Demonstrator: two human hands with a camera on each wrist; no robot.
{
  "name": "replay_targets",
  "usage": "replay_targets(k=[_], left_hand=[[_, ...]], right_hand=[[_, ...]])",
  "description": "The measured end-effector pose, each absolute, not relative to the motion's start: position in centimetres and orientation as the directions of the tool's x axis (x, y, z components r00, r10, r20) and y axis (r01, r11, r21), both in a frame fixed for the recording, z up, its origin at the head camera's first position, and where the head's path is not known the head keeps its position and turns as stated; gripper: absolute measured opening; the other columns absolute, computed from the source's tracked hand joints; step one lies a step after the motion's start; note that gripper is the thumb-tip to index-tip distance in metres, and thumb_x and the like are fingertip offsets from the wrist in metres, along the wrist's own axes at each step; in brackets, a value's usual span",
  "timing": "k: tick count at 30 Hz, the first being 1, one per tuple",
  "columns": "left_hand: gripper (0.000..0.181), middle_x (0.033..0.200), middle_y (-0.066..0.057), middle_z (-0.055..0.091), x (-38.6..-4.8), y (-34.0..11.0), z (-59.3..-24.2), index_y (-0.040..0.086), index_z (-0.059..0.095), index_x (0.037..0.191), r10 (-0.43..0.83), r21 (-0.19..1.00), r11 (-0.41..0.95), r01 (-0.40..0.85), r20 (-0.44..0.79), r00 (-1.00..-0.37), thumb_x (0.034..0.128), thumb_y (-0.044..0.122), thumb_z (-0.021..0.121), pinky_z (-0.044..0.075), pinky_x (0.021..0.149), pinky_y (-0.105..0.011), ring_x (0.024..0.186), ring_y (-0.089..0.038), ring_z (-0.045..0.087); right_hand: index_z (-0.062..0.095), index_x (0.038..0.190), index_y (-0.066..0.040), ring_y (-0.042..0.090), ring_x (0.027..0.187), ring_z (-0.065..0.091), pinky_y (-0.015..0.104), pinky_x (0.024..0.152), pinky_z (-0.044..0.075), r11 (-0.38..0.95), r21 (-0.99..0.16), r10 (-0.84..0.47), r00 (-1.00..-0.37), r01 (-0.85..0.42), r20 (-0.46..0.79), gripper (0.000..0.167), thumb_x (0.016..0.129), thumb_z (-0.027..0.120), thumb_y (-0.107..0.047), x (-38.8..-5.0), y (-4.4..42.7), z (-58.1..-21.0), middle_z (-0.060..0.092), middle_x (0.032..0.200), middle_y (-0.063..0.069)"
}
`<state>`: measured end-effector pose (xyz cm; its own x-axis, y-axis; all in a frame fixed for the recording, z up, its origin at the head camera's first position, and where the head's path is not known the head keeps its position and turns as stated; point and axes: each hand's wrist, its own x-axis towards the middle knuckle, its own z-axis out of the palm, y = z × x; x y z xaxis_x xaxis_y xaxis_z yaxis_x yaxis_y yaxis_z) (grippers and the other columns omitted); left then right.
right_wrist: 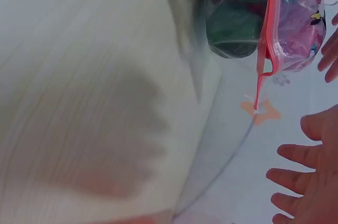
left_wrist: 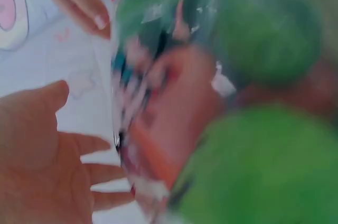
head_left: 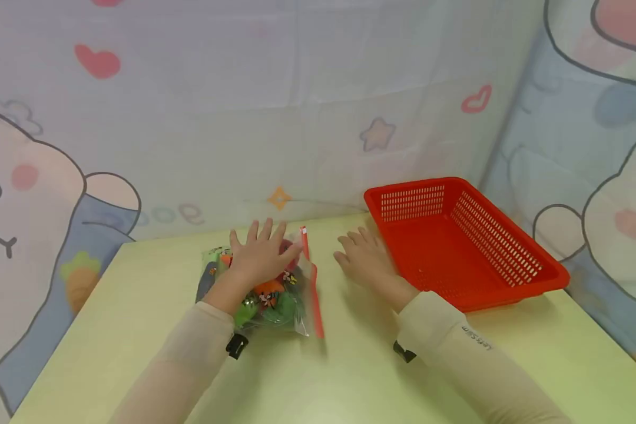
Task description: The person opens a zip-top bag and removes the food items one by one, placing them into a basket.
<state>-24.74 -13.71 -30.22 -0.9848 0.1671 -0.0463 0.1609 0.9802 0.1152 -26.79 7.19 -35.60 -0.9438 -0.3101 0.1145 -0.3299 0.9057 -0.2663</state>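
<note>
A clear zip bag with a red zipper edge lies on the table, packed with colourful items. Green, orange and pink shapes show through its plastic; their kind is unclear. My left hand is spread flat over the bag, fingers straight and pointing away from me. In the left wrist view its fingertips reach the edge of the bag; how firmly they touch, I cannot tell. To the right of the bag, my right hand hovers above the table with its fingers extended, holding nothing.
A shallow red plastic basket with slotted sides stands at the right, close beside my right hand. The pale table ends at a curtain printed with hearts, stars and cartoon animals. Dark clips show under both wrists.
</note>
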Motion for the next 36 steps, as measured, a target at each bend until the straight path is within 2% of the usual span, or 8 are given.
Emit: replay_targets(k=[4,7,13,18,23,24,31,36], left_hand=[[0.064,0.152,-0.011,0.023,-27.1,-14.2,-29.0,0.017,0.026,0.146,0.201,0.160,0.971,0.175,-0.158,-0.967,0.0943,0.054,0.030,0.006,0.105,-0.067,0.140,-0.038,0.015],[0.059,0.149,-0.011,0.030,-28.8,-14.4,-28.7,0.017,0.031,0.144,0.239,0.178,0.962,0.206,-0.189,-0.953,0.0956,0.050,0.032,0.011,0.105,-0.065,0.137,-0.039,0.021],[0.054,0.147,-0.011,0.035,-31.7,-14.3,-28.4,0.012,0.034,0.142,0.297,0.208,0.949,0.239,-0.319,-0.900,0.0979,0.043,0.031,0.015,0.108,-0.060,0.136,-0.038,0.026],[0.050,0.147,-0.014,0.034,-34.7,-13.8,-28.0,0.006,0.037,0.140,0.355,0.226,0.932,0.284,-0.405,-0.843,0.0997,0.035,0.030,0.027,0.110,-0.047,0.136,-0.032,0.030],[0.049,0.146,-0.013,0.036,-36.4,-13.3,-28.2,0.008,0.037,0.141,0.351,0.201,0.936,0.289,-0.479,-0.804,0.0994,0.034,0.032,0.029,0.108,-0.046,0.133,-0.031,0.037],[0.050,0.146,-0.012,0.036,-36.6,-13.2,-28.3,0.009,0.036,0.141,0.341,0.201,0.940,0.276,-0.495,-0.799,0.0992,0.035,0.032,0.030,0.108,-0.047,0.132,-0.031,0.038],[0.047,0.143,-0.015,0.039,-37.2,-13.0,-28.9,0.008,0.034,0.141,0.313,0.279,0.943,0.179,-0.572,-0.758,0.1000,0.030,0.031,0.031,0.107,-0.049,0.131,-0.032,0.040],[0.044,0.141,-0.016,0.042,-37.1,-13.4,-29.2,0.003,0.036,0.140,0.308,0.292,0.943,0.160,-0.584,-0.751,0.0999,0.022,0.031,0.035,0.105,-0.044,0.128,-0.029,0.044]], right_hand=[[0.059,0.120,-0.011,0.028,0.119,0.049,0.043,0.102,0.037,0.863,-0.405,-0.252,-0.952,-0.302,0.174,0.033,0.097,0.039,-0.025,-28.3,5.8,-36.4,0.060,0.123,0.007],[0.063,0.113,-0.010,0.028,0.106,0.058,0.042,0.091,0.046,0.804,-0.540,-0.188,-0.968,-0.250,0.168,0.031,0.097,0.038,-0.021,-29.3,4.7,-37.2,0.064,0.114,0.007],[0.060,0.113,-0.008,0.027,0.108,0.057,0.044,0.093,0.043,0.676,-0.723,-0.160,-0.986,-0.145,0.048,0.031,0.097,0.040,-0.025,-31.9,2.8,-38.4,0.063,0.113,0.008],[0.057,0.113,-0.004,0.024,0.096,0.061,0.037,0.087,0.047,0.415,-0.907,-0.226,-0.974,-0.071,-0.028,0.039,0.095,0.046,-0.037,-36.6,1.3,-40.8,0.064,0.106,0.011],[0.057,0.117,-0.001,0.025,0.095,0.065,0.040,0.083,0.050,0.340,-0.939,-0.187,-0.976,0.045,-0.115,0.048,0.094,0.046,-0.043,-37.5,0.2,-40.9,0.066,0.108,0.014],[0.055,0.120,0.000,0.028,0.101,0.064,0.044,0.088,0.048,0.346,-0.933,-0.167,-0.972,0.097,-0.163,0.047,0.095,0.044,-0.039,-36.5,0.0,-39.7,0.064,0.113,0.016],[0.063,0.109,-0.001,0.015,0.079,0.064,0.037,0.080,0.052,0.317,-0.942,-0.163,-0.972,0.108,-0.166,0.039,0.095,0.047,-0.034,-35.8,-0.6,-38.5,0.067,0.099,0.013],[0.065,0.106,-0.005,0.016,0.083,0.064,0.028,0.070,0.050,0.352,-0.934,-0.135,-0.984,0.063,-0.117,0.028,0.091,0.052,-0.025,-36.2,-0.8,-38.9,0.067,0.097,0.009]])
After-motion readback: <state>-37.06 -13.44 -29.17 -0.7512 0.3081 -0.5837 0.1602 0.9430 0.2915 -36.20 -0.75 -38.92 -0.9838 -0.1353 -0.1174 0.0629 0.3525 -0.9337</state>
